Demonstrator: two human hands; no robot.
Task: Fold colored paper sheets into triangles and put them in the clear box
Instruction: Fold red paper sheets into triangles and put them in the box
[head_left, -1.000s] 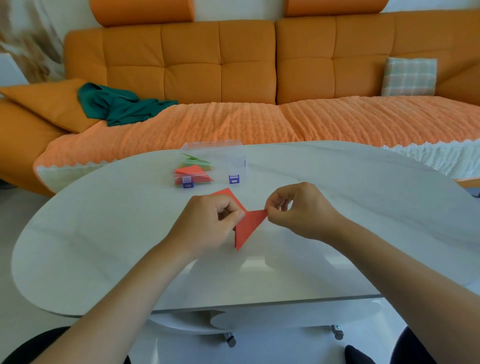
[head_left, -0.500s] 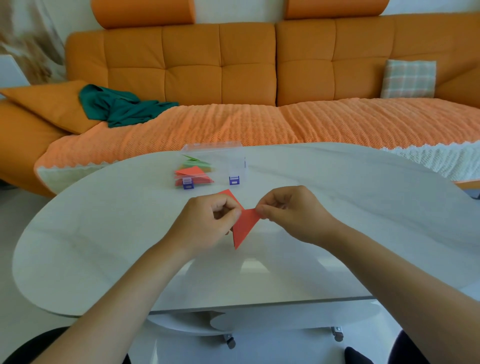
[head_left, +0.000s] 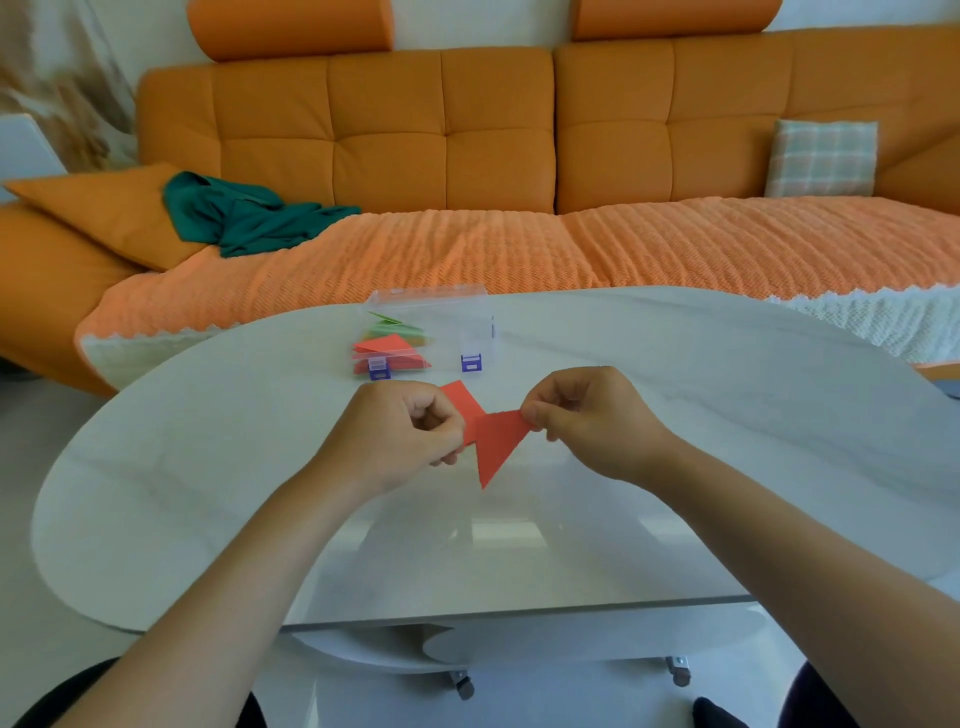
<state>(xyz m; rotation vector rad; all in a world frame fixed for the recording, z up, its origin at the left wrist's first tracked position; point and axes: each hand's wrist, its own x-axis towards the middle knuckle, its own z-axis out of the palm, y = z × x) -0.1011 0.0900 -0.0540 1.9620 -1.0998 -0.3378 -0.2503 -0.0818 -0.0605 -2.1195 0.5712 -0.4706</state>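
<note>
A red paper sheet (head_left: 496, 441), partly folded, is held just above the white table (head_left: 675, 441). My left hand (head_left: 395, 436) pinches its left side, with one corner sticking up behind the fingers. My right hand (head_left: 587, 421) pinches the right corner between thumb and forefinger. A pointed flap hangs down between the hands. Behind them stands the clear box (head_left: 467, 322) with blue clasps, its lid open. Folded red triangles (head_left: 389, 351) and green triangles (head_left: 392, 325) lie in its left half.
An orange sofa (head_left: 467, 156) with an orange throw runs behind the table. A green cloth (head_left: 244, 215) and an orange cushion (head_left: 98, 208) lie on its left, a checked cushion (head_left: 821, 158) on its right. The table's front edge is near my knees.
Both hands have stayed on the red paper. My right hand drew in towards the left and has moved back out a little, pulling the flap flatter. The box is unmoved.
</note>
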